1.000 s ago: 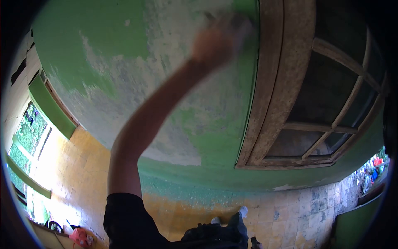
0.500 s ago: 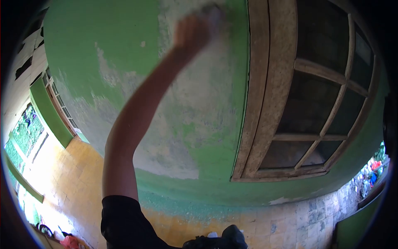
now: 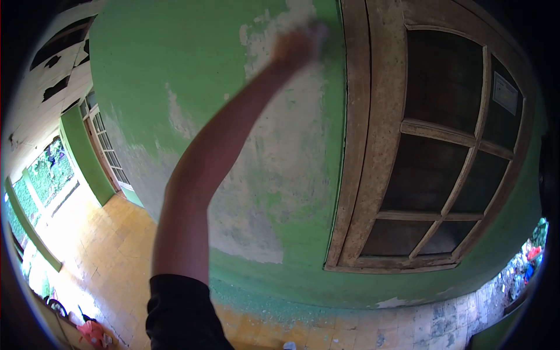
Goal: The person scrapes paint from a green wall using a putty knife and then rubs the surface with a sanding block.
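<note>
My left hand [image 3: 293,48] is raised high against the green wall [image 3: 175,64], near the window frame. Motion smears its fingers, which look closed round a small pale object [image 3: 318,30] pressed to or held close to the wall; its kind cannot be made out. Around and below the hand, a large bare patch [image 3: 286,146] of greyish-white plaster shows where green paint is gone, with ragged paint edges. My right hand is out of the picture.
A weathered wooden window frame [image 3: 356,146] with dark panes stands right of the hand. Flakes lie on the yellow tiled floor [image 3: 128,251] along the wall's foot. A door [image 3: 108,140] is at far left, a pinkish-red bag [image 3: 93,332] at lower left.
The view has tilted up and shifted, so more ceiling and window show. My left hand stays high on the wall, a little nearer the window frame. A dark object at the bottom has left view.
</note>
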The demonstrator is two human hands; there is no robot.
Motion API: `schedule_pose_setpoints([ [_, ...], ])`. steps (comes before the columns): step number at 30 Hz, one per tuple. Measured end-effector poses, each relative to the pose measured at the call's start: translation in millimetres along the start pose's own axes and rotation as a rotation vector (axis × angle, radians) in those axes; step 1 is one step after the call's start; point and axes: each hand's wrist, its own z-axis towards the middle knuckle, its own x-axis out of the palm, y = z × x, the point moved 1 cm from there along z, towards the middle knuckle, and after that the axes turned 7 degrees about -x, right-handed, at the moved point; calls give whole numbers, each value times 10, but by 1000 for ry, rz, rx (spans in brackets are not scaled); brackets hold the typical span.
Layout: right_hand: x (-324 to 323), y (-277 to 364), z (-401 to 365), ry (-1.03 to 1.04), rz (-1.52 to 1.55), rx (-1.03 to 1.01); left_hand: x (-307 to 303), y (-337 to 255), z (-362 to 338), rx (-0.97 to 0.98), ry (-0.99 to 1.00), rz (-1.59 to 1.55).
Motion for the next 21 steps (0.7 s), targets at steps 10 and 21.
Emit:
schedule_pose_setpoints([
  [10,15,-22,-121,1,-24,-24,-145,-413,54,-187,128,-221],
  [21,235,12,-250,-32,1,-7,-340,1819,638,-629,-164,-1],
])
